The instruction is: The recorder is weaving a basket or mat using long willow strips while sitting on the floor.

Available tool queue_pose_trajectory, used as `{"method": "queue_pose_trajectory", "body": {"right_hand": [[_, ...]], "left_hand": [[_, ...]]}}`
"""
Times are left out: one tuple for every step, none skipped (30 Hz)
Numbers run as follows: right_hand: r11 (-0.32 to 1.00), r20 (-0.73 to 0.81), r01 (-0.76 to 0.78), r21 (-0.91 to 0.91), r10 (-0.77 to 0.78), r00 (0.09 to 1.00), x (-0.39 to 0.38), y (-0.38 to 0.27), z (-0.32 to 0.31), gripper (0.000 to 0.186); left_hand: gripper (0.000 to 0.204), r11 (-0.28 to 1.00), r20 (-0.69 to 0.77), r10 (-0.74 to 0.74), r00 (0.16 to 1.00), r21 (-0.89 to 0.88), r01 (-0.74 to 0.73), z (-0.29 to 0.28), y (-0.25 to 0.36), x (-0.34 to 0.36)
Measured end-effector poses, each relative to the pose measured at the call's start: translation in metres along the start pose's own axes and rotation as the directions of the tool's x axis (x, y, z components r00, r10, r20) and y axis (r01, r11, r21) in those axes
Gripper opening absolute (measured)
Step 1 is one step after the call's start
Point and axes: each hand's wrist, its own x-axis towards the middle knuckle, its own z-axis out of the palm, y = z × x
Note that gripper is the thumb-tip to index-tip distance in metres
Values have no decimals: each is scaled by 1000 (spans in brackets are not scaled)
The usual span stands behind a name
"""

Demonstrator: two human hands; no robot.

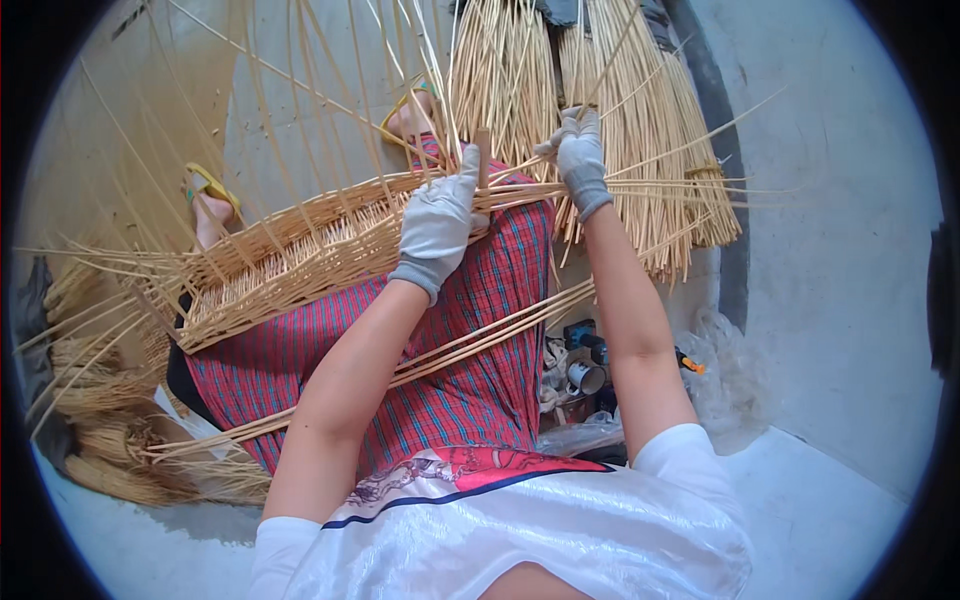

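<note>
A long, shallow wicker basket (300,260) rests across my lap, with tall loose rods rising from its far side. My gloved left hand (437,220) is closed around its right end, beside a short upright wooden stake (483,158). Several willow rods (540,190) fan out to the right from that end. To the right of the basket, my gloved right hand (580,155) pinches a rod (612,68) that slants up and away. The palm side of my left hand is hidden.
Thick bundles of cut rods (640,120) lie at the far right; more bundles (115,430) sit at the left. Long rods (480,345) cross my red checked cloth (480,400). A metal mug (586,377), tools and clear plastic (725,365) lie by my right arm.
</note>
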Motion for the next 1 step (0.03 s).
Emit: {"method": "queue_pose_trajectory", "body": {"right_hand": [[999, 44, -3, 49, 1, 999, 1, -14, -5, 9]], "left_hand": [[106, 999, -3, 6, 1000, 40, -6, 8, -9, 6]]}}
